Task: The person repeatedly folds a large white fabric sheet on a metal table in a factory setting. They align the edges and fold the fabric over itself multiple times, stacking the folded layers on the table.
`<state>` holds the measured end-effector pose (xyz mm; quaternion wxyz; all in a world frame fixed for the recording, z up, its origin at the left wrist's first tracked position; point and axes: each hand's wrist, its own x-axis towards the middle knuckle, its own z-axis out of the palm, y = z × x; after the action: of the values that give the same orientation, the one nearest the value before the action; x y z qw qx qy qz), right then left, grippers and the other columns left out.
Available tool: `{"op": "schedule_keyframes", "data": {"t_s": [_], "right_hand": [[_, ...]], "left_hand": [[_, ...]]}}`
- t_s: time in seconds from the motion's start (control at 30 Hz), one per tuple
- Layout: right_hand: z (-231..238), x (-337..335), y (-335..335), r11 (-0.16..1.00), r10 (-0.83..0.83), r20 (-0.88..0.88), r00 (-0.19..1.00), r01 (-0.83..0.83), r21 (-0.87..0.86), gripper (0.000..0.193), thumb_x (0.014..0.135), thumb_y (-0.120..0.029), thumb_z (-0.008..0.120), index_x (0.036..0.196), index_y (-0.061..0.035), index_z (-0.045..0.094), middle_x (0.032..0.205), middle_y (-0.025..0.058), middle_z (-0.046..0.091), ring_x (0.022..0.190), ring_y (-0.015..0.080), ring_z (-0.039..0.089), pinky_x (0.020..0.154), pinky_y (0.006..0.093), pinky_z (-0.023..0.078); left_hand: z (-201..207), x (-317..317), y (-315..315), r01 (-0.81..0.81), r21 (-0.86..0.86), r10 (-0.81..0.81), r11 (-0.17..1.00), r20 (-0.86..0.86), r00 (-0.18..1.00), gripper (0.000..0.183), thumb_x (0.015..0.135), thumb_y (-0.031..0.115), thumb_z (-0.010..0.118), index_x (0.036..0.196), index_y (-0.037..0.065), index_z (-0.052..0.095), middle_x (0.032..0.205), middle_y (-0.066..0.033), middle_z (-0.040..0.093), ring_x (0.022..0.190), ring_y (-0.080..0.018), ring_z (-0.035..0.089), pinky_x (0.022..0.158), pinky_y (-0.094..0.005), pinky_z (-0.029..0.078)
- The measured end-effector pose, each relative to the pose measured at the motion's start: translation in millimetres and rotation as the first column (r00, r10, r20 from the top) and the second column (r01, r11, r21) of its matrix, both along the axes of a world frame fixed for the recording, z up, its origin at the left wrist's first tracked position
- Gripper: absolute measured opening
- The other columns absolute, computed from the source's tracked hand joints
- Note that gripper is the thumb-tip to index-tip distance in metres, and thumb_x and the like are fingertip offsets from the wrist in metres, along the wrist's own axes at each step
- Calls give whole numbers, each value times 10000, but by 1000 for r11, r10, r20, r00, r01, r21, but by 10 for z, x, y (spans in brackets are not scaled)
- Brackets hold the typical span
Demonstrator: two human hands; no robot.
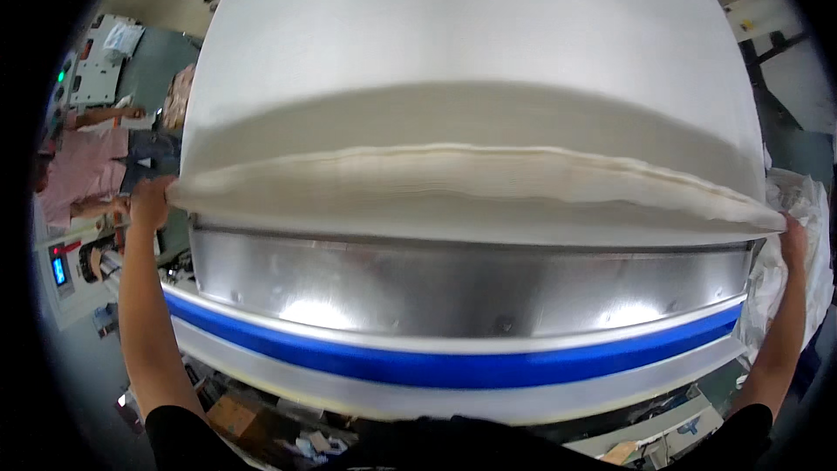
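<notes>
A wide sheet of white fabric (pixel 471 61) runs across a big machine and folds into a thick layered stack (pixel 471 179) in front of me. My left hand (pixel 150 202) grips the stack's left end. My right hand (pixel 792 240) grips the stack's right end. Both arms are stretched wide apart. Below the stack is a shiny metal panel (pixel 471 283) with a blue and white band (pixel 453 366) under it.
A person in a pink shirt (pixel 78 174) stands at the left beside a grey control box with a small lit display (pixel 59 270). Crumpled clear plastic (pixel 798 209) lies at the right. Cardboard boxes (pixel 231 414) and clutter sit on the floor below.
</notes>
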<state>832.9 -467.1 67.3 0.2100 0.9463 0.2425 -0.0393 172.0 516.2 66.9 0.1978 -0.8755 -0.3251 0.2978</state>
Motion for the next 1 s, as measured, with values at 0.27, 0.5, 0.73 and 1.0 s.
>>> {"op": "schedule_keyframes", "data": {"t_s": [0.27, 0.5, 0.73, 1.0], "right_hand": [[287, -846, -660, 996, -18, -246, 969, -4, -87, 376, 782, -65, 547, 1156, -90, 587, 1076, 166, 629, 1004, 373, 576, 850, 424, 454], [105, -1895, -955, 878, -43, -418, 907, -166, -450, 278, 800, -132, 519, 1047, -154, 644, 961, 107, 656, 929, 303, 606, 835, 416, 462], [-154, -2333, -1104, 807, -158, -448, 880, -146, -572, 208, 800, -142, 525, 938, -117, 679, 880, 132, 655, 866, 318, 620, 791, 441, 481], [-409, -2290, -1526, 729, -180, -452, 874, -190, -658, 174, 850, -110, 481, 860, -45, 641, 906, 134, 610, 914, 336, 557, 807, 466, 445]], "left_hand": [[156, -1016, -548, 36, -269, -76, 962, -137, 988, 377, 748, 23, 544, 1087, 155, 641, 989, -137, 664, 952, -316, 612, 962, -423, 396], [-420, -1988, -1330, -168, -436, -185, 884, -658, 730, 525, 698, 24, 612, 1164, 264, 595, 1050, -27, 661, 1083, -197, 578, 1123, -482, 181], [-761, -2168, -1552, -240, -481, -223, 843, -719, 658, 377, 784, 224, 642, 1158, 206, 604, 1164, -35, 613, 1185, -222, 505, 1093, -488, 231], [-1056, -1876, -1554, -459, -502, -183, 734, -796, 577, 548, 649, 355, 793, 1140, 168, 637, 1100, -90, 645, 1047, -295, 592, 843, -434, 488]]}}
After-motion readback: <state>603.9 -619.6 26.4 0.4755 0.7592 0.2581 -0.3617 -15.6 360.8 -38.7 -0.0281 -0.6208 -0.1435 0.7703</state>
